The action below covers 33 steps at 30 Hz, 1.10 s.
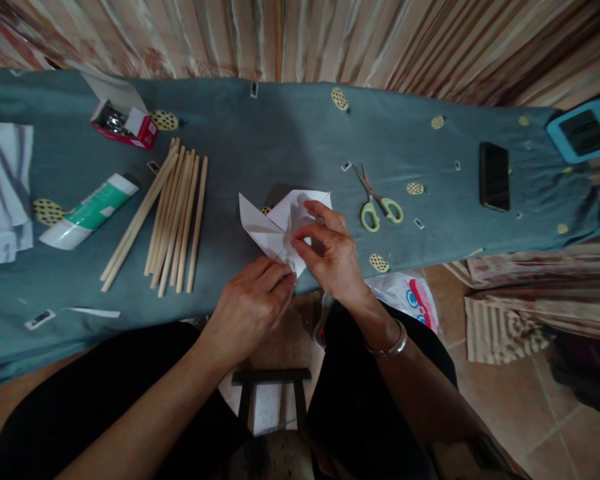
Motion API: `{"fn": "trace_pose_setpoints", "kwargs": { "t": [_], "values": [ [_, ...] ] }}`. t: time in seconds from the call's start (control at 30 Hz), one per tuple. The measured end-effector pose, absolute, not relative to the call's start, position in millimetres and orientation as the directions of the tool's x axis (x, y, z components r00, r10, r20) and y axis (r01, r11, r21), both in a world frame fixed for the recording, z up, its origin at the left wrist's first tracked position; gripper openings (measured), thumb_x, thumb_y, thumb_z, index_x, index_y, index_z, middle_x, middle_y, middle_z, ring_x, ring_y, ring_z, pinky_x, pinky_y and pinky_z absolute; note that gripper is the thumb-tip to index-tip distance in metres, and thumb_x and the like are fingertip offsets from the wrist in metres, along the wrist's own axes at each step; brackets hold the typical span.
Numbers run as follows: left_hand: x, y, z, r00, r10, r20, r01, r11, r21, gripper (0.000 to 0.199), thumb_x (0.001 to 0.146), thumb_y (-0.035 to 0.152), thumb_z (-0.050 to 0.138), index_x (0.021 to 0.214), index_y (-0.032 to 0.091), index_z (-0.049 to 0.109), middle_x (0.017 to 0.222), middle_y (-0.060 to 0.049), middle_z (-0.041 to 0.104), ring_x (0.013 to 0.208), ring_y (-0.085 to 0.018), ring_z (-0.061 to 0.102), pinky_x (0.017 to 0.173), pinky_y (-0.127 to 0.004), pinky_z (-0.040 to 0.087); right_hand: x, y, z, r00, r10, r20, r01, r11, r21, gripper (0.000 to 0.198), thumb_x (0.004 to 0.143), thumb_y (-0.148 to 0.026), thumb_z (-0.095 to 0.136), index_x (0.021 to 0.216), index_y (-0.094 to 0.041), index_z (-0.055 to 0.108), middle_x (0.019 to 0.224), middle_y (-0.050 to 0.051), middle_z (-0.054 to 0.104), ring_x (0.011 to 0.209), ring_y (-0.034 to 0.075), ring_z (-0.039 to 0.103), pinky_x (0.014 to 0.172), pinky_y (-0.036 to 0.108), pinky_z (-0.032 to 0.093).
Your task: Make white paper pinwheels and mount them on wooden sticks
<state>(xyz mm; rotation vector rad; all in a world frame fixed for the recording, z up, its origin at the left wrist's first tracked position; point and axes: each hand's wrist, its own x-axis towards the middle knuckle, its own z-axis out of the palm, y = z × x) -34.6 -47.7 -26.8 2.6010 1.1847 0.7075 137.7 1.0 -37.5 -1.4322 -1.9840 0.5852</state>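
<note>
A sheet of white paper (276, 239), creased and partly folded, is held in both hands at the near edge of the table (290, 153). Two pointed corners are spread outward, one to the left and one to the right, with a notch between them; the lower point is directed toward the person. This lower part is gripped between the closed fingers of the left hand (253, 300). By the right hand (335, 253), the paper is pinched near its middle, thumb and index finger brought together, the other fingers loosely curved above. The table is covered with a teal cloth printed with pineapples and is bounded at the far side by a curtain (280, 40). Beyond the paper, open cloth is seen as far as the far edge. To the right, the room is limited by scissors (371, 193), laid with slightly parted blades; a phone (495, 177) is placed well apart. To the left, a bare strip is left before the wooden sticks (173, 220), beside which a green-and-white tube (91, 212) is laid.
</note>
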Motion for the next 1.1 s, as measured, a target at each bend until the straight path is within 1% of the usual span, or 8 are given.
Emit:
{"fn": "trace_pose_setpoints", "kwargs": {
  "t": [0.17, 0.37, 0.57, 0.73, 0.9, 1.03, 1.1],
  "values": [
    [-34.1, -47.7, -27.2, 0.568, 0.751, 0.337, 0.651, -0.661, 0.373, 0.014, 0.092, 0.011, 0.054, 0.094, 0.009, 0.067, 0.094, -0.01, 0.069, 0.087, -0.022, 0.063, 0.074, -0.035, 0.058, 138.6, 1.0, -36.4, -0.213, 0.958, 0.19, 0.661, 0.285, -0.694, 0.013, 0.086, -0.018, 0.062, 0.087, -0.027, 0.071, 0.139, 0.001, 0.053, 0.129, 0.029, 0.048, 0.111, 0.046, 0.038],
    [-35.0, -48.4, -27.7, 0.565, 0.756, 0.331, 0.656, -0.654, 0.376, 0.015, 0.093, 0.012, 0.052, 0.094, 0.011, 0.067, 0.094, -0.009, 0.07, 0.088, -0.022, 0.063, 0.075, -0.036, 0.059, 140.4, 1.9, -40.1, -0.212, 0.962, 0.174, 0.636, 0.271, -0.722, 0.013, 0.087, -0.021, 0.061, 0.09, -0.029, 0.071, 0.14, 0.0, 0.051, 0.13, 0.031, 0.045, 0.111, 0.051, 0.036],
    [-33.7, -47.7, -27.4, 0.562, 0.754, 0.34, 0.656, -0.657, 0.372, 0.014, 0.092, 0.011, 0.053, 0.092, 0.011, 0.067, 0.092, -0.009, 0.069, 0.086, -0.021, 0.064, 0.074, -0.035, 0.059, 138.3, 1.8, -37.3, -0.236, 0.949, 0.208, 0.656, 0.313, -0.687, 0.011, 0.087, -0.019, 0.062, 0.088, -0.027, 0.069, 0.139, 0.002, 0.054, 0.127, 0.029, 0.048, 0.109, 0.047, 0.04],
    [-33.2, -48.0, -27.5, 0.562, 0.749, 0.352, 0.653, -0.663, 0.367, 0.014, 0.092, 0.01, 0.052, 0.091, 0.01, 0.066, 0.091, -0.01, 0.069, 0.085, -0.022, 0.063, 0.072, -0.036, 0.059, 137.4, 1.0, -35.9, -0.247, 0.945, 0.213, 0.678, 0.325, -0.659, 0.012, 0.087, -0.017, 0.061, 0.088, -0.026, 0.069, 0.139, 0.003, 0.053, 0.128, 0.029, 0.048, 0.109, 0.046, 0.04],
    [-34.0, -48.3, -27.5, 0.57, 0.748, 0.34, 0.648, -0.663, 0.374, 0.014, 0.092, 0.011, 0.052, 0.093, 0.01, 0.065, 0.093, -0.01, 0.069, 0.086, -0.022, 0.062, 0.073, -0.036, 0.059, 135.7, -0.1, -34.3, -0.224, 0.952, 0.209, 0.673, 0.306, -0.673, 0.013, 0.085, -0.016, 0.062, 0.086, -0.027, 0.069, 0.137, 0.002, 0.054, 0.127, 0.029, 0.048, 0.109, 0.048, 0.04],
    [-34.7, -48.5, -27.5, 0.567, 0.751, 0.339, 0.646, -0.661, 0.383, 0.013, 0.092, 0.011, 0.053, 0.094, 0.01, 0.065, 0.093, -0.01, 0.068, 0.088, -0.022, 0.063, 0.073, -0.036, 0.059, 135.9, -0.9, -33.3, -0.217, 0.954, 0.206, 0.665, 0.299, -0.684, 0.01, 0.086, -0.018, 0.063, 0.085, -0.025, 0.069, 0.138, 0.005, 0.055, 0.127, 0.03, 0.048, 0.109, 0.047, 0.04],
    [-34.7, -48.4, -27.5, 0.57, 0.75, 0.336, 0.648, -0.661, 0.378, 0.013, 0.092, 0.012, 0.053, 0.094, 0.011, 0.066, 0.093, -0.009, 0.069, 0.088, -0.022, 0.063, 0.074, -0.035, 0.059, 136.4, -0.7, -34.7, -0.22, 0.952, 0.211, 0.669, 0.305, -0.678, 0.01, 0.086, -0.019, 0.063, 0.086, -0.025, 0.069, 0.138, 0.005, 0.055, 0.127, 0.029, 0.049, 0.109, 0.046, 0.04]
  ]
}}
